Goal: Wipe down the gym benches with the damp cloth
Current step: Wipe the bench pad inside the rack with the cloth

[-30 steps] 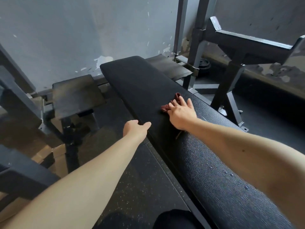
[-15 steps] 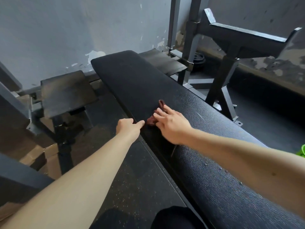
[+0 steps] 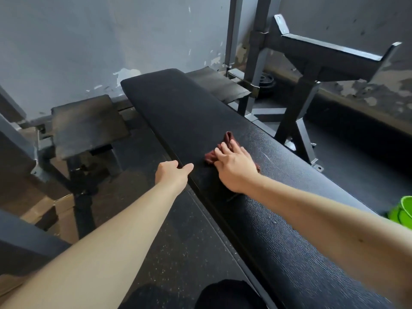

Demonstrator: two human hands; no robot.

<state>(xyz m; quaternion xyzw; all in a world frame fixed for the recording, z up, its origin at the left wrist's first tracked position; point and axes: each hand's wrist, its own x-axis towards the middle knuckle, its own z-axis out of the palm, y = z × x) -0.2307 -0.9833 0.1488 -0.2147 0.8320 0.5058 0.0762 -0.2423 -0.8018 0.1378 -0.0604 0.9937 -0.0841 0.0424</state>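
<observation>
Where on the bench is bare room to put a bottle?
Bare: the far part of the long black padded bench, between the dark red cloth and the wall end. Crowded: the middle, where the right hand presses the cloth and the left hand holds the edge.

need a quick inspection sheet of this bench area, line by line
surface: black bench, near half glossy, far half matte
job's things: dark red cloth lying on the bench top
clutter: green object at the right edge; weight plate on the floor
grippers: right hand pressed flat on the cloth; left hand holds the bench's left edge
cables: nothing seen
surroundings: grey wall with peeling paint; metal rack on the right
</observation>
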